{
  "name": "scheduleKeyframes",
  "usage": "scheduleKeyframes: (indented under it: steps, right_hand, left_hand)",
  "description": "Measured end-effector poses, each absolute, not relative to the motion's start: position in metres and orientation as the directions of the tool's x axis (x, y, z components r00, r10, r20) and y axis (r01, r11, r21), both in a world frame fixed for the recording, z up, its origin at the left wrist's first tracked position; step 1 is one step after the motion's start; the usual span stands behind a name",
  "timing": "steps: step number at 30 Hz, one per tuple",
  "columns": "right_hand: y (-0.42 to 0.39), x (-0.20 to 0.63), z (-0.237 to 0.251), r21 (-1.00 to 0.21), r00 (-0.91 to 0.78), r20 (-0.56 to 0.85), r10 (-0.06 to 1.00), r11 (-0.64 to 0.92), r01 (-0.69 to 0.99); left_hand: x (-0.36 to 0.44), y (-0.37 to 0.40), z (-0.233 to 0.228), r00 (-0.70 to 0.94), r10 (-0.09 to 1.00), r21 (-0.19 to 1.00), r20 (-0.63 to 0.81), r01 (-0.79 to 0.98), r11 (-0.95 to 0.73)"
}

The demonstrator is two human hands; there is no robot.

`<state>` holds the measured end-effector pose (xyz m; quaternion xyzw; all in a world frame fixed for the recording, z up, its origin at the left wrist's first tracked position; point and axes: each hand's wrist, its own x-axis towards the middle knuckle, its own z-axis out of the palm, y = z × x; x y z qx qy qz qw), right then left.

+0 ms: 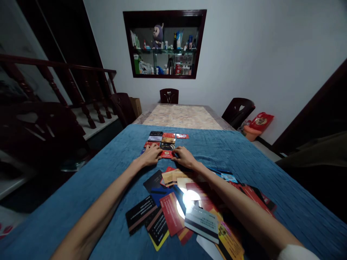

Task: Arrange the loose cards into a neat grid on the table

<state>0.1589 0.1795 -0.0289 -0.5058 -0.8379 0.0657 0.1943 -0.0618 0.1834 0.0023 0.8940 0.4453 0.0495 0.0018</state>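
Observation:
Both my arms reach forward over a blue cloth (pixel 238 151) on a long table. My left hand (pixel 151 155) and my right hand (pixel 183 157) rest side by side, fingertips on a red card (pixel 166 154) lying between them. Just beyond it, several cards (pixel 162 139) lie in tidy rows: black, grey, gold and red. One red card (pixel 182 136) sits at the right end of the far row. Under and near my forearms lies a loose heap of cards (pixel 187 213) in black, red, yellow and grey, with a bright glare on one.
Beyond the cloth the table's patterned top (pixel 184 117) is bare. Dark chairs stand at the far end (pixel 169 95), at the right (pixel 238 110) and the left (pixel 123 106). A stair railing (pixel 67 83) runs on the left. A wall niche (pixel 164 43) holds bottles and a toy.

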Motion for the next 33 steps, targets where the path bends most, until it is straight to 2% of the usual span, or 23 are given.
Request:
scheduleKeyframes:
  steps: [9, 26, 33]
  right_hand:
    - [0.1812, 0.1597, -0.0303, -0.298, -0.415, 0.238, 0.878, 0.473, 0.829]
    - [0.1786, 0.1544, -0.0273, -0.324, -0.373, 0.218, 0.902, 0.427, 0.844]
    - [0.1788, 0.1542, -0.0289, -0.350, -0.375, 0.223, 0.900, 0.433, 0.831]
  left_hand:
    - [-0.0624, 0.1849, -0.0014, 0.614, 0.778, 0.002, 0.131, 0.785, -0.620]
    - [-0.0580, 0.1800, 0.0011, 0.622, 0.766, 0.003, 0.163, 0.776, -0.631]
    - [-0.0587, 0.1782, 0.0027, 0.639, 0.750, -0.045, 0.171, 0.765, -0.642]
